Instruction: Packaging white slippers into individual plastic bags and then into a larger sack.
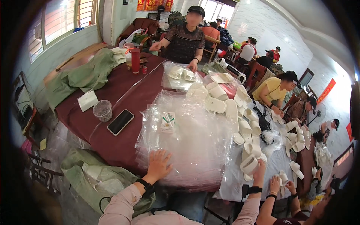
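Resting on bags (195,146), near edge: left fingers (159,153), spread | right fingers (260,167): at slipper (248,165), grip unclear | cloth (135,100) gap leftward

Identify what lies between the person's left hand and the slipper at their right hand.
From left hand to slipper: clear plastic bags, then white sheeting, in the head view.

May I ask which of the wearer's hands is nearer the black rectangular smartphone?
The left hand, below and right of the smartphone; the right hand is farther right, at a white slipper.
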The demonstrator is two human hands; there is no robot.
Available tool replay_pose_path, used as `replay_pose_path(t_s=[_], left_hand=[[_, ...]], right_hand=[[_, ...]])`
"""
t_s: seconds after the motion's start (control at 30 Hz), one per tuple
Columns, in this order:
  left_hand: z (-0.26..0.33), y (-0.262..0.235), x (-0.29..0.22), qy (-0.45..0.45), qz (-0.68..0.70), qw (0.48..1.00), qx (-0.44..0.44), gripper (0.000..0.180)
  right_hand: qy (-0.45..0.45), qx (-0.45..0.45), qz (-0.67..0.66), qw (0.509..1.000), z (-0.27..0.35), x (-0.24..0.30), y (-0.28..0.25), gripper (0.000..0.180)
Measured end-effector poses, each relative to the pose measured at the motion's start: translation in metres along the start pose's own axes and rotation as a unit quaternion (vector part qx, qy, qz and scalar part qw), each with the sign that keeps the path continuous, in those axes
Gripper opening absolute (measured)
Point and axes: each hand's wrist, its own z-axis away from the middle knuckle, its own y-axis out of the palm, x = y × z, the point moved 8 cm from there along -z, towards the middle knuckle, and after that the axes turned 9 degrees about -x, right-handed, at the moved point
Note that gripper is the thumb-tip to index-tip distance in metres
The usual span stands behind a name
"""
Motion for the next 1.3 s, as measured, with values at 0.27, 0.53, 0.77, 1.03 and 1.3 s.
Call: replay_pose_path(t_s=[0.27, 0.53, 0.77, 1.03, 1.3], left_hand=[[0.002, 0.001, 0.001, 0.010, -0.017, 1.000, 0.011, 0.054], [0.013, 0.004, 0.006, 0.006, -0.027, 1.000, 0.013, 0.054], [0.006, 0.003, -0.002, 0.020, -0.008, 1.000, -0.002, 0.054], [0.002, 0.005, 0.002, 0.020, -0.020, 1.000, -0.005, 0.053], [0.001, -0.003, 0.005, 0.007, -0.026, 1.000, 0.001, 0.053]], right_hand=[[0.057, 0.042, 0.248, 0.966, 0.043, -0.035, -0.004, 0.066], [0.015, 0.159, 0.380, 0.911, 0.081, -0.063, 0.042, 0.043], [0.069, 0.122, 0.316, 0.938, 0.074, -0.081, 0.033, 0.045], [-0.131, -0.129, 0.261, 0.948, 0.065, -0.053, 0.040, 0.056], [-0.015, 0.093, 0.304, 0.948, 0.069, -0.062, 0.083, 0.046]])
